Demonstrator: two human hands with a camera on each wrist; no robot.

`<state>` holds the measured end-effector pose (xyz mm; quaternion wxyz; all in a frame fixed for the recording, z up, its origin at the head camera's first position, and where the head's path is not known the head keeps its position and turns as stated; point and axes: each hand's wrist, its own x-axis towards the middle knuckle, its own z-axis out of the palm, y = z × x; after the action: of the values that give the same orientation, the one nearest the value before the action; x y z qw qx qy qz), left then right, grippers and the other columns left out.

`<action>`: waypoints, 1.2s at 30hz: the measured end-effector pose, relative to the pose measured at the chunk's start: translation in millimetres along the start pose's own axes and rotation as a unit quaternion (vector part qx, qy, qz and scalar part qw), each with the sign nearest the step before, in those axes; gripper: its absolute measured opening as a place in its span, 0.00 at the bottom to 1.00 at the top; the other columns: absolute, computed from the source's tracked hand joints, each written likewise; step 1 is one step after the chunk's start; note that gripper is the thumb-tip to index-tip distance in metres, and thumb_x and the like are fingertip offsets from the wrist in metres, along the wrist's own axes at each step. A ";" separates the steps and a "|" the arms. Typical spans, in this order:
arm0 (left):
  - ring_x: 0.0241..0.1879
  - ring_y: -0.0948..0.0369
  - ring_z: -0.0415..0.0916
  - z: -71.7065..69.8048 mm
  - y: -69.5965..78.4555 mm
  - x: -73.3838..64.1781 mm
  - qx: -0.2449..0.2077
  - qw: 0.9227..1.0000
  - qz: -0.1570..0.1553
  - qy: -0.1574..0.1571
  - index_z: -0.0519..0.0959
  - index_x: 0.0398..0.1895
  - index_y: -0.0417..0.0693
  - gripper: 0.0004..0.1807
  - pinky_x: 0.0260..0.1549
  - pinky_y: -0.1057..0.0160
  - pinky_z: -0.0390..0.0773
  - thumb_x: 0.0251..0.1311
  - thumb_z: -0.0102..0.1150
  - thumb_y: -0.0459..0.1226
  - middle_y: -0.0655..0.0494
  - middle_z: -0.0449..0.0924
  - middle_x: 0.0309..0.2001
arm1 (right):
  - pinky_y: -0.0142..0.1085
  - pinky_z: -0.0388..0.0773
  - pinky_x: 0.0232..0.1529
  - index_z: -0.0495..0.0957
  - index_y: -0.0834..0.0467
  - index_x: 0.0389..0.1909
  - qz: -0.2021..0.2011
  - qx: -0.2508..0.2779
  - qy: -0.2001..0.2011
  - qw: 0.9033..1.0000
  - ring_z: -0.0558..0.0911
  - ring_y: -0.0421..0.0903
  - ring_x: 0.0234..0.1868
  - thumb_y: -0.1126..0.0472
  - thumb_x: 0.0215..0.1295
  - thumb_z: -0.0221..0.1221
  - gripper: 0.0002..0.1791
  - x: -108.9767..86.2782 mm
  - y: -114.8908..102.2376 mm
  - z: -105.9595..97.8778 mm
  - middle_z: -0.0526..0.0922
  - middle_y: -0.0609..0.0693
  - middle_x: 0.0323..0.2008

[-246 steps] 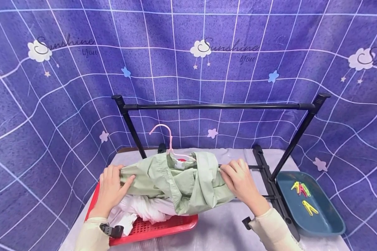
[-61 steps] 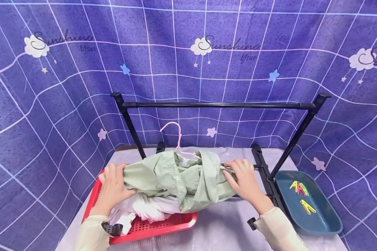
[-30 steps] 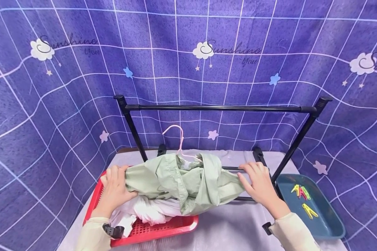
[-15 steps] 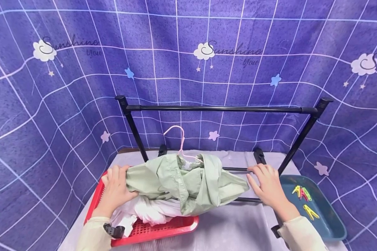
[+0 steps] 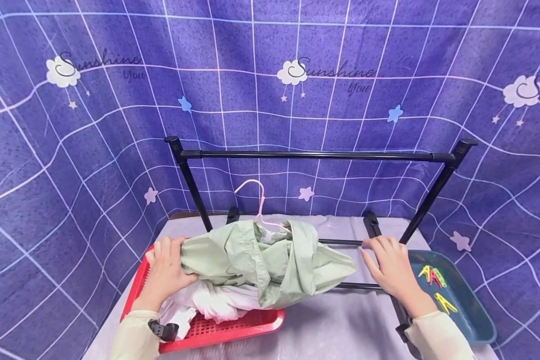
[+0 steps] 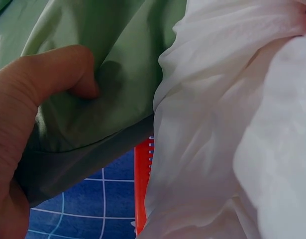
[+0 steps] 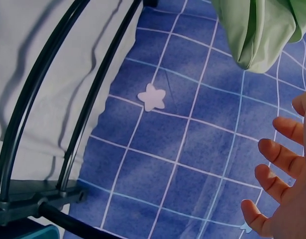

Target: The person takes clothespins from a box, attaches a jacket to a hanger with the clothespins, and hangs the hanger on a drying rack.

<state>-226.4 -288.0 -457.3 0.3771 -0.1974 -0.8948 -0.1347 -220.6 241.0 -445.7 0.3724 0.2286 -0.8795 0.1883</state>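
A light green shirt (image 5: 279, 270) is on a pink hanger (image 5: 262, 197), whose hook rises from the neck opening. My left hand (image 5: 164, 270) grips the shirt's left end, thumb (image 6: 63, 69) over the cloth in the left wrist view and the other fingers hidden behind it. My right hand (image 5: 393, 267) is apart from the shirt, to the right of its loose right end, fingers relaxed and holding nothing. In the right wrist view, a gap separates the right fingers (image 7: 282, 154) from the hanging green cloth (image 7: 262, 40).
A black rack (image 5: 315, 155) stands behind the shirt. Under the left hand, a red basket (image 5: 234, 334) holds white cloth (image 5: 220, 302). At the right, a teal basin (image 5: 470, 320) holds several clothespins (image 5: 445, 302). A purple patterned curtain (image 5: 270, 45) backs the table.
The right hand has let go of the shirt's right end and moved right, away from it. That end now hangs loose. The left hand keeps its grip; shirt and hanger have shifted slightly right.
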 end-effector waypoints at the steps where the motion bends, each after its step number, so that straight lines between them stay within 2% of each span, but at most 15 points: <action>1: 0.37 0.42 0.56 0.0 -0.1 0.1 0.000 1.000 0.000 0.000 0.64 0.53 0.36 0.53 0.29 0.47 0.54 0.13 0.76 0.45 0.42 0.60 0.38 | 0.54 0.63 0.36 0.79 0.62 0.41 -0.001 -0.002 0.001 1.000 0.74 0.60 0.40 0.60 0.59 0.58 0.12 -0.4 0.8 -0.3 0.78 0.56 0.38; 18: 0.37 0.43 0.56 -1.6 0.0 2.3 0.002 1.000 0.002 -0.006 0.64 0.53 0.38 0.53 0.30 0.47 0.54 0.13 0.76 0.46 0.42 0.60 0.38 | 0.56 0.63 0.36 0.78 0.60 0.41 0.012 -0.034 -0.003 0.999 0.73 0.60 0.40 0.58 0.60 0.57 0.12 -8.7 14.5 -3.3 0.78 0.57 0.38; 36: 0.37 0.44 0.56 -2.6 0.3 -1.6 0.004 1.000 -0.015 -0.020 0.65 0.54 0.38 0.53 0.32 0.47 0.54 0.13 0.76 0.45 0.43 0.61 0.38 | 0.56 0.60 0.36 0.77 0.59 0.41 0.035 -0.055 -0.018 0.998 0.73 0.60 0.40 0.60 0.59 0.59 0.11 -16.5 23.7 -6.5 0.78 0.56 0.38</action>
<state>-223.7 -289.2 -456.6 0.3582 -0.1853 -0.9054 -0.1327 -219.6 268.1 -457.6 0.3614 0.1808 -0.9026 0.1486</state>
